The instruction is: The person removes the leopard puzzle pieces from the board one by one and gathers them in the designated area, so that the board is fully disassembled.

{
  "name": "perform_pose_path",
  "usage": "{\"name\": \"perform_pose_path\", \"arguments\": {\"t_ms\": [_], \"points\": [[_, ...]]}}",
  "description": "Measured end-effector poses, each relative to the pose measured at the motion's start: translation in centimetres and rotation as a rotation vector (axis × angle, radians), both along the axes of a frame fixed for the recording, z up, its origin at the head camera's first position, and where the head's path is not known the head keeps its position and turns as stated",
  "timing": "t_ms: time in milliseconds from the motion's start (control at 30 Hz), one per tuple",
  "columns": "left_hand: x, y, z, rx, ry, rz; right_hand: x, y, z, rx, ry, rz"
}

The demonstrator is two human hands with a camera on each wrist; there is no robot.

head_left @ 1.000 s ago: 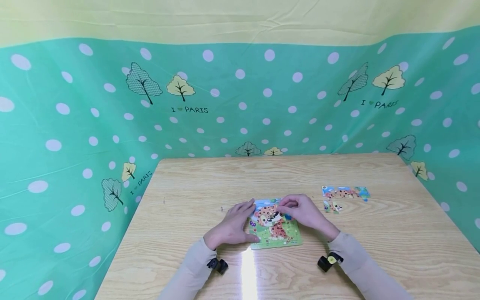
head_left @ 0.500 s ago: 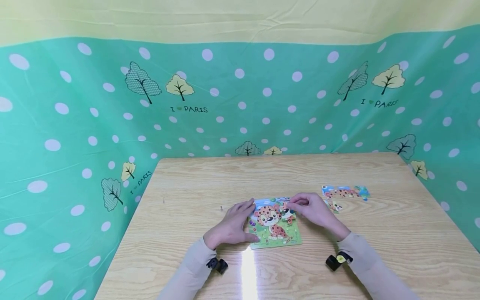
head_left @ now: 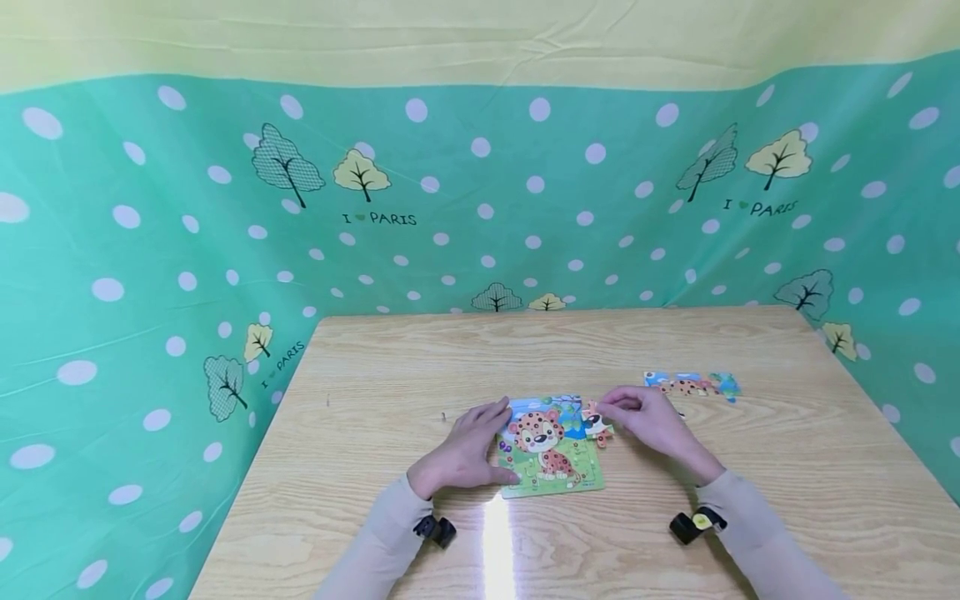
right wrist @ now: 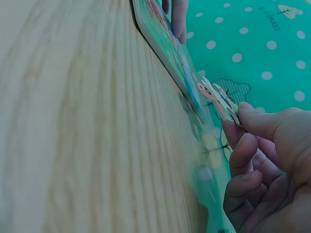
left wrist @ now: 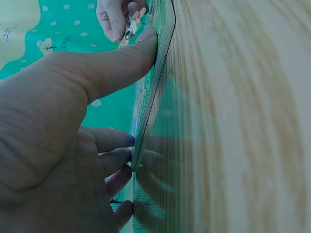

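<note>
A jigsaw puzzle board with a leopard cub picture lies flat on the wooden table. My left hand rests along its left side, fingers extended and thumb on the lower border. Just off the board's right edge, my right hand pinches a jigsaw puzzle piece showing part of a spotted face. In the right wrist view, thumb and index finger hold that piece by one end, tilted, past the board's corner. The left wrist view shows my left thumb on the board's rim.
Several loose puzzle pieces lie in a row on the table at the back right. Part of another piece is hidden behind my right hand. A green dotted cloth hangs behind the table.
My right hand has lifted the puzzle piece away from over the cub's face and carried it right, beyond the board's edge, uncovering the picture. The left hand has stayed in place.
</note>
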State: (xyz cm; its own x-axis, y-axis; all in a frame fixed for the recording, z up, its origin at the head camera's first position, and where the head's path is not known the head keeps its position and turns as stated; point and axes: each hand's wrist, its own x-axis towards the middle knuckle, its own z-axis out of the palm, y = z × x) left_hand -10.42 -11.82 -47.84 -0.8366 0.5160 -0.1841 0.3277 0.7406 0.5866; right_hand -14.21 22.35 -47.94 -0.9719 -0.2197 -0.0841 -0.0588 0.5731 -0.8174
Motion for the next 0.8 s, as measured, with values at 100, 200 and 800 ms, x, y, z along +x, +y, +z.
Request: {"name": "perform_pose_path", "arguments": {"t_ms": [100,200,800], "points": [[0.0,0.0,0.0,0.004,-0.001,0.001,0.1,0.5,0.2,-0.007,-0.003,-0.006],[0.0,-0.1,0.0,0.008,-0.003,0.0,0.2,1.1,0.3,-0.006,0.0,-0.009],[0.1,0.0,0.0,0.007,-0.008,0.007,0.5,4.1,0.2,0.05,0.007,-0.078]]}}
